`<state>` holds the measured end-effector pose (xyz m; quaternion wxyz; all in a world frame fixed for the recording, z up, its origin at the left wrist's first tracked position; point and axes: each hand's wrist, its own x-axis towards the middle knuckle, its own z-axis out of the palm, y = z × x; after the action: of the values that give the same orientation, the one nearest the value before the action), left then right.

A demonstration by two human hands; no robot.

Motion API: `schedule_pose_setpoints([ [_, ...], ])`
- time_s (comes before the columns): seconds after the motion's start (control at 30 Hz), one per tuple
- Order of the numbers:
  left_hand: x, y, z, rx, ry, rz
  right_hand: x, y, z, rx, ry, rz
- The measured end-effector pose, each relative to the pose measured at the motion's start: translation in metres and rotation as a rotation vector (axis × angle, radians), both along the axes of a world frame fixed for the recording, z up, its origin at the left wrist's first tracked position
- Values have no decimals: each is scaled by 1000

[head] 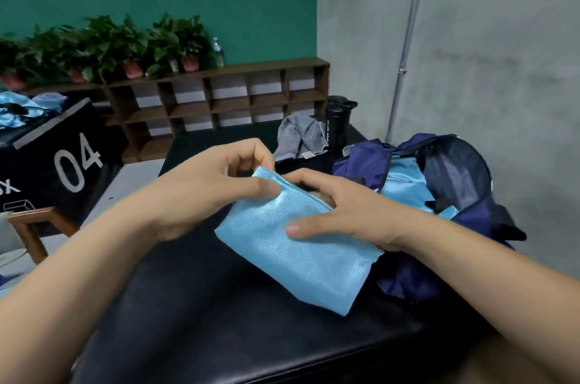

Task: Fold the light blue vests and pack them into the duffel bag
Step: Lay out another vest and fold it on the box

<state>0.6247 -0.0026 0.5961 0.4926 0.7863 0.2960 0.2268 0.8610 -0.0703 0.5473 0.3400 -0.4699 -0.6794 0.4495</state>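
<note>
At far left, a black box [62, 164] marked "04" carries a heap of light blue vests [12, 115] on its top; a wooden frame [34, 226] stands just before it at the picture's edge. Behind, against the green wall, potted plants [110, 48] and a clear bottle [218, 52] line the top of a brown cubby shelf [219, 95]. Centre: a black padded table [188, 321], its left edge running diagonally toward the shelf, with a broad bare stretch of surface to the left of and in front of the hands. The left hand [213, 186] pinches the upper corner of the folded vest [301, 255] between thumb and curled fingers. The folded vest, a light blue rectangle, slopes down toward the viewer, its left and lower edges free over the dark surface; whether the lower corner touches the table cannot be told. The right hand [339, 214] grips the vest's far right edge, thumb flat on top and fingers curled over the back. Beyond the hands lie a grey cloth [301, 135] and a black sports bottle [337, 123] near the table's far edge. At right, the navy duffel bag [455, 170] sits open just beside the folded vest, whose right corner overlaps the bag's side; a second vest [405, 186] shows inside the opening. A metal pole [408, 38] rises along the grey wall behind the bag.
</note>
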Motion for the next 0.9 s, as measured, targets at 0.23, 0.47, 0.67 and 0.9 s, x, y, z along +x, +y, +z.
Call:
schedule_pose_setpoints([
  [0.23,81,14,12,83,-131,-31,84,-14,48,96,-181,-177],
  [0.47,174,62,-15,-1,-128,101,173,-6,78,114,-397,-443],
  [0.67,243,95,-66,304,210,189,228,14,78,121,-481,-598],
  [0.9,292,108,-106,751,632,178,241,54,51,231,-660,-644],
])
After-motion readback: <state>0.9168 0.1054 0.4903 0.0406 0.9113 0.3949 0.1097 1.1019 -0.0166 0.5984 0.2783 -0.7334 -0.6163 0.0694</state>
